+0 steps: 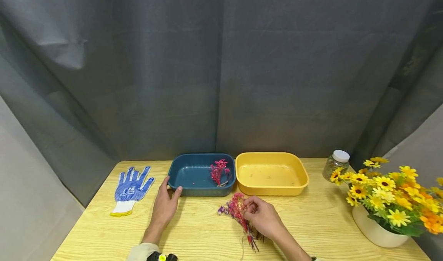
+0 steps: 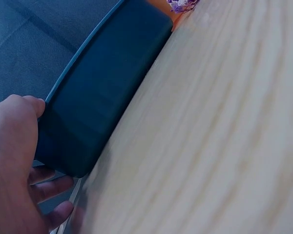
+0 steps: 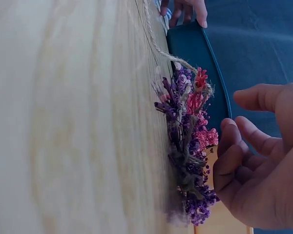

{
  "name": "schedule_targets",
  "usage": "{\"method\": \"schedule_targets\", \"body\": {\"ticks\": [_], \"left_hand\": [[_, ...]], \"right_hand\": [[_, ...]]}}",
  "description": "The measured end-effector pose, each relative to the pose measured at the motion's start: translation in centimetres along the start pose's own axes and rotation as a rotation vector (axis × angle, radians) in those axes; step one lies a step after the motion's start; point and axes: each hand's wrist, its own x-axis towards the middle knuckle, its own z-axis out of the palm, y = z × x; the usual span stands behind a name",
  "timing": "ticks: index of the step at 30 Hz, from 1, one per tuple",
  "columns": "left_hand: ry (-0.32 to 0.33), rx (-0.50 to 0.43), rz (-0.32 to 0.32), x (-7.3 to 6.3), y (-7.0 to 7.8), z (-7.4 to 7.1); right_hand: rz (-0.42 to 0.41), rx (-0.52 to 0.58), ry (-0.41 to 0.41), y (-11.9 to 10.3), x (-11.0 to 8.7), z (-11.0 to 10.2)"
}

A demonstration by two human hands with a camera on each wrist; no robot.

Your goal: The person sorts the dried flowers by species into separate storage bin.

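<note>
My left hand holds the front left corner of a dark blue plastic basin, thumb at the front rim and fingers along the left side. In the left wrist view the thumb touches the rim of that basin. A pink dried flower sprig lies inside it, at the right. Just in front of the basins, a bunch of pink and purple dried flowers lies on the table with twine around its stems. Over the bunch is my right hand, thumb and fingertips apart, nothing visible between them.
A yellow basin stands against the blue one's right side. The blue dotted glove lies at the left. At the right are a white-lidded jar and a pale pot of yellow and orange flowers. A grey curtain hangs behind the table.
</note>
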Motion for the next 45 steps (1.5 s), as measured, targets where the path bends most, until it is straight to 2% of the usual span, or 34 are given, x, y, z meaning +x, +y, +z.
{"method": "schedule_targets", "body": {"ticks": [7, 12, 23, 31, 38, 45], "left_hand": [[-0.004, -0.003, 0.0, 0.0, 0.0, 0.0], [-0.001, -0.001, 0.003, -0.1, 0.1, 0.0], [0.005, 0.0, -0.002, -0.2, 0.1, -0.1], [0.014, 0.016, 0.008, -0.1, -0.1, 0.0], [0.013, 0.012, 0.005, 0.0, -0.1, 0.1], [0.014, 0.001, 0.004, 0.0, -0.1, 0.0]], "right_hand": [[-0.031, -0.048, -0.104, 0.5, -0.3, 0.0], [-0.041, -0.102, -0.134, 0.7, -0.4, 0.0], [-0.083, -0.249, -0.078, 1.3, -0.4, 0.5], [-0.195, -0.399, 0.036, 1.6, -0.5, 0.8], [-0.191, -0.371, 0.018, 1.7, -0.5, 0.7], [-0.137, -0.267, -0.033, 1.8, -0.4, 0.4]]}}
